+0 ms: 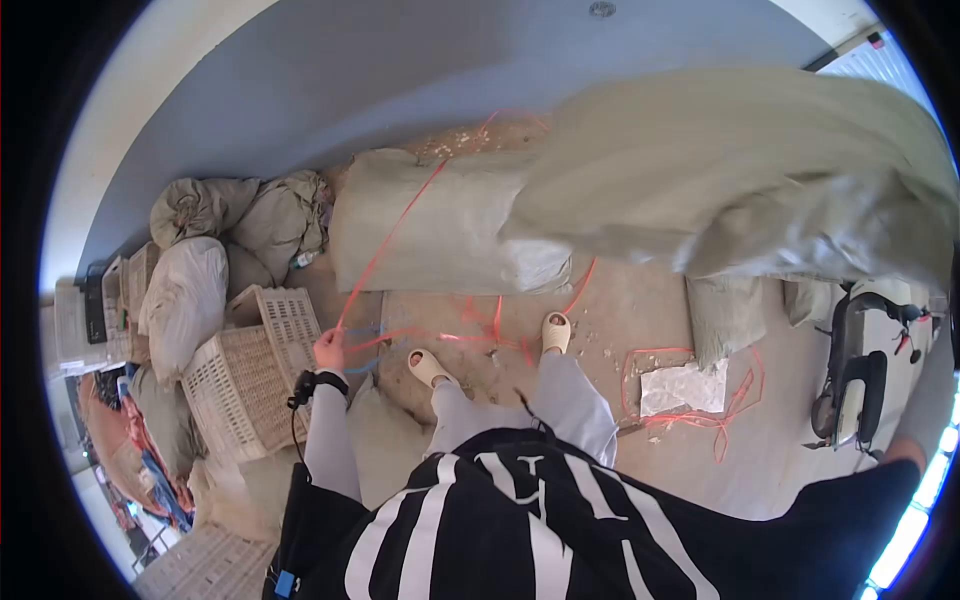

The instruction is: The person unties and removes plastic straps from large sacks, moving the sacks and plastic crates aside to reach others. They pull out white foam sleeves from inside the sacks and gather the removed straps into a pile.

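Observation:
My left hand is closed around a red strap. The strap runs up from it across a stuffed grey-green sack lying by the wall, and more loose strap trails toward my feet. A large sack, blurred and tilted, fills the upper right and overlaps the lying sack. My right forearm reaches up to the right end of this large sack; the hand itself is hidden, so its grip does not show.
Wicker baskets and bundled sacks stand at the left. A scooter is parked at the right, near a smaller sack. A white sheet and a loop of red strap lie on the floor.

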A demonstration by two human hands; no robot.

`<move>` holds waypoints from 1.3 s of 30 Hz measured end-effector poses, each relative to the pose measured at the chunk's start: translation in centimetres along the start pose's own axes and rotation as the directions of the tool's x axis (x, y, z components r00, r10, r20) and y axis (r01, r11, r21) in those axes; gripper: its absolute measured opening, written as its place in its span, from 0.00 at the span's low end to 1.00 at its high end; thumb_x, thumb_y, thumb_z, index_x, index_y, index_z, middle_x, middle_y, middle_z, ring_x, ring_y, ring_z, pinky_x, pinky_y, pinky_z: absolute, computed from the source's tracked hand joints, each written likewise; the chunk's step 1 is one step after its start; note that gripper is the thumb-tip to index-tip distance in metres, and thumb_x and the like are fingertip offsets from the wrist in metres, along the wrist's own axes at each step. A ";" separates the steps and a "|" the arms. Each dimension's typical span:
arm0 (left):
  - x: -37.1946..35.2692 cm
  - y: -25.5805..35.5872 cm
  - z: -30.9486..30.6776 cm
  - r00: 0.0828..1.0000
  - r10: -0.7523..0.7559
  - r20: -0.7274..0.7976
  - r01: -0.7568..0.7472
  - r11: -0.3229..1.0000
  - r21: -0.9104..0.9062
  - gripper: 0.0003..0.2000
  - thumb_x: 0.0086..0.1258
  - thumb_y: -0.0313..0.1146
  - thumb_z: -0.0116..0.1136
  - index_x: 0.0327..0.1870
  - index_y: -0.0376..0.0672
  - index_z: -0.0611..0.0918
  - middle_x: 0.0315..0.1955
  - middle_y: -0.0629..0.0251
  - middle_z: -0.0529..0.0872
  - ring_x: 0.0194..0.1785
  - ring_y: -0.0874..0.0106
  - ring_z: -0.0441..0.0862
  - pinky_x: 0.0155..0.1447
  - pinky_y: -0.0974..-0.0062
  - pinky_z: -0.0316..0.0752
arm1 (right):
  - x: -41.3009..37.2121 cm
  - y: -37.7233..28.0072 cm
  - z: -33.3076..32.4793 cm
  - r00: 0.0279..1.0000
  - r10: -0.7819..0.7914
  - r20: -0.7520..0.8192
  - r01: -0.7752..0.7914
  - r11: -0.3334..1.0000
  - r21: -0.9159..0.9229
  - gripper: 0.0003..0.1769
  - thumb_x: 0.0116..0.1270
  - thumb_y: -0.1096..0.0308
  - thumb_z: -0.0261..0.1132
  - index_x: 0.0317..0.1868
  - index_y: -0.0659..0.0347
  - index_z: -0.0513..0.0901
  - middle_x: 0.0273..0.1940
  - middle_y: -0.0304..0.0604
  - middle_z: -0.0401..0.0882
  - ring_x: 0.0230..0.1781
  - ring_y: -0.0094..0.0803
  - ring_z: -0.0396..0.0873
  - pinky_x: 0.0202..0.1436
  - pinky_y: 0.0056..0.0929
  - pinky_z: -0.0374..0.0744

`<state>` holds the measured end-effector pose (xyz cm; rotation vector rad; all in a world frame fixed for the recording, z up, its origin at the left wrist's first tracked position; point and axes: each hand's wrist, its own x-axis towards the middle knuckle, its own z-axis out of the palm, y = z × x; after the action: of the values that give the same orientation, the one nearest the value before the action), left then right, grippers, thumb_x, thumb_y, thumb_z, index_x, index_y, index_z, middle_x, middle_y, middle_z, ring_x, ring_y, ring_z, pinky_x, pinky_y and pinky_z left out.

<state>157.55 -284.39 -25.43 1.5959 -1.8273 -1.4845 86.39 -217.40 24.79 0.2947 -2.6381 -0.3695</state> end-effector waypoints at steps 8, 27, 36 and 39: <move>-10.7 15.1 17.6 0.910 -0.087 0.405 0.105 0.994 -0.021 0.11 0.69 0.30 0.59 0.51 0.42 0.82 0.27 0.75 0.79 0.27 0.81 0.75 0.28 0.78 0.71 | -11.8 29.4 6.9 0.941 0.313 0.130 -0.297 0.946 -0.129 0.20 0.73 0.60 0.55 0.63 0.54 0.76 0.53 0.43 0.82 0.56 0.37 0.79 0.60 0.32 0.74; -10.7 11.7 45.2 0.655 -0.084 0.751 -0.483 0.718 0.501 0.13 0.64 0.31 0.57 0.47 0.40 0.84 0.42 0.54 0.88 0.47 0.59 0.85 0.53 0.65 0.78 | -36.5 -36.3 37.7 0.589 -0.535 0.605 -0.465 0.389 0.796 0.18 0.63 0.59 0.58 0.48 0.59 0.84 0.47 0.54 0.83 0.50 0.51 0.80 0.56 0.41 0.77; 5.9 -2.3 47.4 0.733 0.032 0.679 -0.494 0.712 0.499 0.12 0.67 0.28 0.57 0.50 0.37 0.81 0.47 0.55 0.86 0.52 0.62 0.84 0.56 0.70 0.75 | -41.8 -49.9 68.5 0.656 -0.235 0.717 -0.589 0.434 0.681 0.22 0.63 0.54 0.62 0.53 0.56 0.82 0.45 0.58 0.82 0.48 0.54 0.80 0.52 0.42 0.78; 1.9 -8.5 44.2 0.684 -0.255 0.684 -0.153 0.866 0.476 0.13 0.68 0.28 0.58 0.53 0.40 0.81 0.41 0.65 0.88 0.32 0.80 0.77 0.38 0.80 0.73 | -37.5 -56.4 79.2 0.618 -0.150 0.772 -0.737 0.233 0.635 0.46 0.54 0.43 0.71 0.66 0.66 0.70 0.58 0.58 0.78 0.61 0.48 0.75 0.64 0.38 0.73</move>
<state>127.98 -263.06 -51.84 1.3145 -2.8373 -1.9911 90.25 -243.94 -75.86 -0.1854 -3.1641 1.7695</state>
